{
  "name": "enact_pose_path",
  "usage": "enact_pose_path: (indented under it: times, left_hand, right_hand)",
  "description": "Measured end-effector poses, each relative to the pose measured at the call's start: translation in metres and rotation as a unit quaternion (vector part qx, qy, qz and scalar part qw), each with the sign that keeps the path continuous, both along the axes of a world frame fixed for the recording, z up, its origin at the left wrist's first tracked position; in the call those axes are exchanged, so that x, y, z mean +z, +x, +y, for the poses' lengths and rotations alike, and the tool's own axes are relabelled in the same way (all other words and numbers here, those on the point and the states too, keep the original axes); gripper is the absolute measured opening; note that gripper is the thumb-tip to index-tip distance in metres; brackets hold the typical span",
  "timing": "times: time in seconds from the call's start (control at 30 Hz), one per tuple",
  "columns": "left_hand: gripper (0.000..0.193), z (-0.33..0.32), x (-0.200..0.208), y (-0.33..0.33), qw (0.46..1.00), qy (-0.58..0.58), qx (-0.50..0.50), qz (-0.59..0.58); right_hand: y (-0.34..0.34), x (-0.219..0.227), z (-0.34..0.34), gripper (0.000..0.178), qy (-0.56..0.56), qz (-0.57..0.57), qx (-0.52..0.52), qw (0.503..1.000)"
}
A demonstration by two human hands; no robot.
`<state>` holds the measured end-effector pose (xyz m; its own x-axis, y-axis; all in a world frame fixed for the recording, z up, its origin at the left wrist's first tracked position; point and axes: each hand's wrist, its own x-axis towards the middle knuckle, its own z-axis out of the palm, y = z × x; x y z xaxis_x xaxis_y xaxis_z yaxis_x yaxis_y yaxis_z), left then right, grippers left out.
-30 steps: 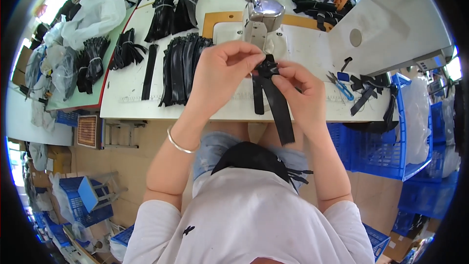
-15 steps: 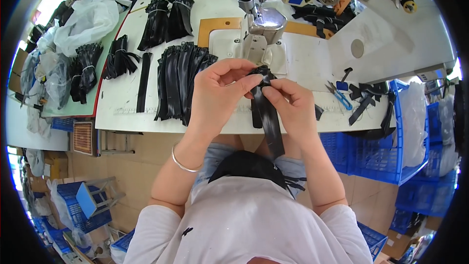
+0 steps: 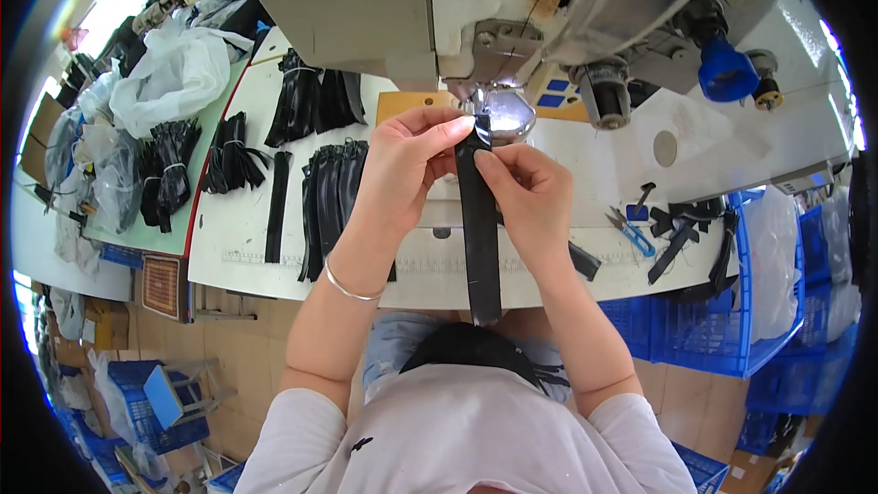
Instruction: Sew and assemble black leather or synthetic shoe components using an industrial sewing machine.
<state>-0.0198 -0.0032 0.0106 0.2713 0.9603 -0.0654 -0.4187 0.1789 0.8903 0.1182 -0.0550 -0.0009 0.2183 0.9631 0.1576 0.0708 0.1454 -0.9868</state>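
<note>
A glossy black strip (image 3: 477,247) hangs lengthwise from both hands, its lower end reaching past the table's front edge. My left hand (image 3: 402,165) pinches its top end between thumb and fingers, just before the sewing machine's metal head (image 3: 506,110). Slightly lower, my right hand (image 3: 529,187) is closed on the strip's right edge, thumb on its face. Left of my hands lies a row of similar black strips (image 3: 331,187), partly covered by my left forearm. Another strip (image 3: 278,210) lies alone beside that row. The needle area is mostly hidden behind my fingers.
Tied black bundles (image 3: 311,101) lie at the back left of the white table. Blue-handled snips (image 3: 633,232) and black scraps (image 3: 681,233) are on the right. A blue crate (image 3: 686,338) stands against the right front edge. The machine's body overhangs the far side.
My view has shifted closer under the machine. Both hands have brought the strip's top end up toward the machine head, and the strip now hangs straight and flat instead of slanting and bunched.
</note>
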Motion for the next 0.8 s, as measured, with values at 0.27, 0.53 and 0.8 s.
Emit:
enact_pose_path:
  times: [0.27, 0.53, 0.8]
  left_hand:
    - [0.016, 0.009, 0.005, 0.008, 0.999, -0.027, 0.036, -0.014]
    - [0.009, 0.006, 0.001, 0.007, 0.999, -0.035, 0.020, -0.035]
    - [0.016, -0.030, -0.013, 0.020, 0.981, 0.069, 0.148, 0.106]
  right_hand:
    - [-0.003, 0.001, 0.012, 0.013, 0.020, -0.008, -0.030, 0.999]
    - [-0.006, 0.000, 0.010, 0.011, 0.035, -0.028, -0.046, 0.998]
    - [-0.005, -0.014, -0.017, 0.011, 0.008, 0.002, -0.040, 0.999]
